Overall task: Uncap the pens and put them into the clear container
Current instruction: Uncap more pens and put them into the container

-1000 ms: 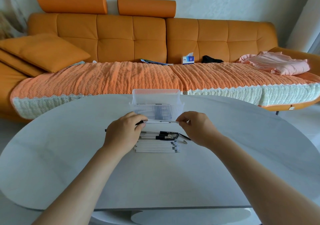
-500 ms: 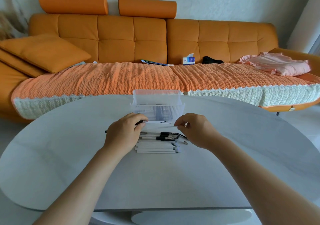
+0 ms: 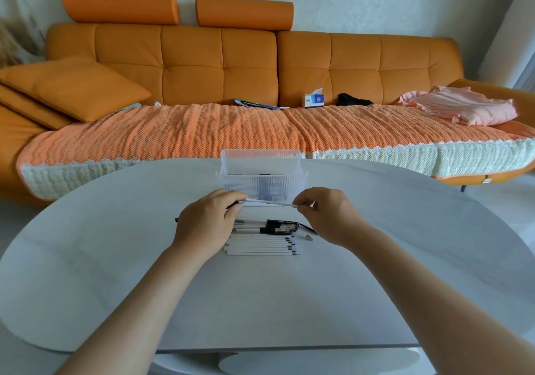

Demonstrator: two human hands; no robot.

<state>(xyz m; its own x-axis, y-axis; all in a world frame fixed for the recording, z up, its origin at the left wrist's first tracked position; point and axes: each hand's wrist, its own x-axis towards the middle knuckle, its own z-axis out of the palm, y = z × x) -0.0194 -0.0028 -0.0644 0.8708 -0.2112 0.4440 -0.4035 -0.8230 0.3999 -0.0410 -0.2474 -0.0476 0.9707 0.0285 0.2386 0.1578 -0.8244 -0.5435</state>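
A clear ribbed container [image 3: 260,183] stands on the white table [image 3: 115,244], with dark pens dimly visible inside. Just in front of it I hold one thin white pen [image 3: 270,202] level. My left hand [image 3: 207,221] grips its left end, where a dark part shows between the fingers. My right hand [image 3: 324,214] pinches its right end at the fingertips. Below the hands lies a neat row of several white pens [image 3: 262,246], with some black-capped pens [image 3: 279,227] behind them.
A small loose piece [image 3: 309,237] lies right of the pen pile and a dark tip [image 3: 176,220] pokes out left of my left hand. Beyond the table is an orange sofa [image 3: 202,65] with a tissue box [image 3: 314,100] and folded pink cloth [image 3: 460,108].
The white pen has lifted slightly and my right hand has shifted its pinch on the right end; the left hand has barely moved.
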